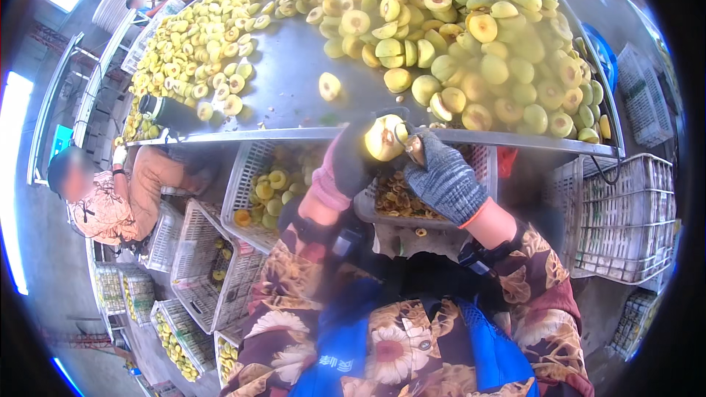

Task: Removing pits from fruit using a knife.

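My left hand [356, 160], in a dark glove with a pink cuff, holds a yellow-green stone-fruit half [381, 139] near the table's front edge. The cut face of the fruit is turned up. In a grey knit glove, my right hand [445, 175] grips a small pitting tool [401, 133] with a curved metal loop, which touches the fruit's face. The tool's handle is mostly hidden by my fingers. Below my hands, brown stones and scraps [405, 198] lie in a plastic crate. One pitted-looking half [330, 86] lies alone on the metal tabletop [287, 77].
Large heaps of fruit halves [430, 22] cover the table's back and right. A raised metal rim [265, 135] edges it. Left of me stands a white crate of halves [234, 190]; stacked crates [626, 220] stand right. A seated person [110, 198] works at the left.
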Tool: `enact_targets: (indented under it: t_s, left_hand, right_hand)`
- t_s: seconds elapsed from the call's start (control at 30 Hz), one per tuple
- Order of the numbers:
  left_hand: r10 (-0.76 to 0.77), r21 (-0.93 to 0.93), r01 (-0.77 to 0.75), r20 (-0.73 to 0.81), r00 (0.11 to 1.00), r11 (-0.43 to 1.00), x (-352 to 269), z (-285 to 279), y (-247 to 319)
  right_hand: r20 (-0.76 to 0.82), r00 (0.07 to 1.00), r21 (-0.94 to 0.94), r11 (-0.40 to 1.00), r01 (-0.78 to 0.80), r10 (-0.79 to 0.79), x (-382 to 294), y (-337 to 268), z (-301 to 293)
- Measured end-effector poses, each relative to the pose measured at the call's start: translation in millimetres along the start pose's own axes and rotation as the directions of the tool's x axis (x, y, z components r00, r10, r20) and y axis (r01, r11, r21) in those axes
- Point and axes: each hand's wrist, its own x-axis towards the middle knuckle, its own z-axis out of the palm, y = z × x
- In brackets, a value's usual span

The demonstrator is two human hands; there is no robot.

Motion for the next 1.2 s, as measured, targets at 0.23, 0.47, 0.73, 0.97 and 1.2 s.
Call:
enact_targets:
  t_s: [0.23,0.47,0.73,0.97,1.2]
  left_hand:
    - [-0.293,-0.811,0.229,0.074,0.953,0.538,1.4,18.7,14.5]
    - [-0.277,-0.138,0.259,-0.135,0.951,0.956,-9.0,43.1,-11.9]
    - [-0.173,-0.181,0.149,-0.130,0.976,0.972,-3.4,42.9,-19.3]
    - [-0.122,0.083,0.150,-0.272,0.955,0.985,-9.1,43.2,-16.6]
    - [-0.009,0.286,0.147,-0.434,0.901,0.947,-12.3,50.2,-13.2]
  right_hand:
    - [0.049,0.997,-0.065,0.996,-0.054,0.057,-2.0,1.6,0.7]
    - [0.200,0.951,-0.173,0.964,-0.204,0.237,-4.9,-3.7,4.4]
    - [0.275,0.910,-0.004,0.947,-0.322,0.311,-3.2,-10.1,10.3]
    - [0.391,0.865,0.114,0.916,-0.386,0.315,1.4,-20.7,0.8]
    - [0.262,0.925,0.174,0.930,-0.325,0.274,-9.1,-4.7,18.5]
